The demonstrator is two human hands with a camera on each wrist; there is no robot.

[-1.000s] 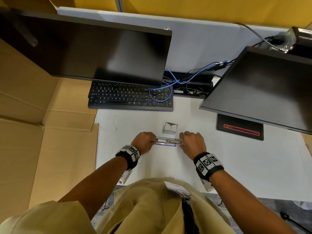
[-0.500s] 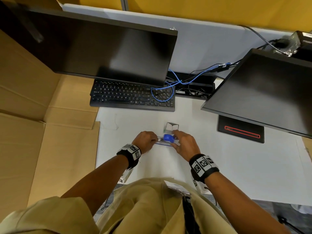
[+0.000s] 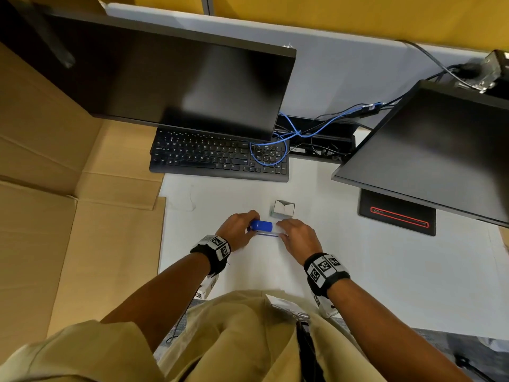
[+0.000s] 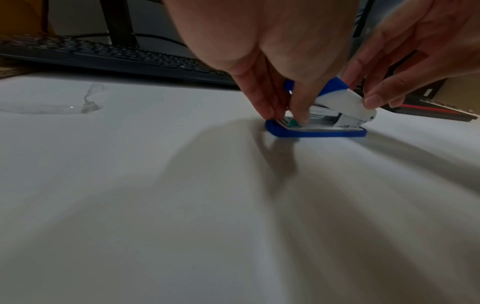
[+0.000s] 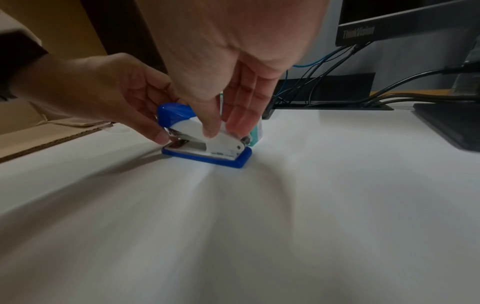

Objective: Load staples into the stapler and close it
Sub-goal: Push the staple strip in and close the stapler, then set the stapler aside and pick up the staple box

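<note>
A small blue and white stapler (image 3: 262, 226) lies on the white desk, its cover (image 5: 207, 131) lowered over the magazine but still tilted up at the blue front tip. My left hand (image 4: 285, 116) pinches the stapler's front end (image 4: 293, 123), down at the magazine and blue base (image 5: 207, 159). My right hand (image 5: 223, 129) holds the white rear of the cover between thumb and fingers. In the head view the left hand (image 3: 254, 226) and right hand (image 3: 279, 228) flank the stapler. An open staple box (image 3: 283, 209) stands just behind it.
A black keyboard (image 3: 217, 158) and a monitor (image 3: 165, 75) stand at the back, and a second monitor (image 3: 440, 150) on its base (image 3: 396, 216) is at the right. Blue and black cables (image 3: 303, 130) run between them. Flattened cardboard (image 3: 55, 216) covers the left side.
The stapler lay opened flat with its metal magazine showing. My right hand has swung the blue and white cover over and down onto the magazine. The left hand stayed at the front end.
</note>
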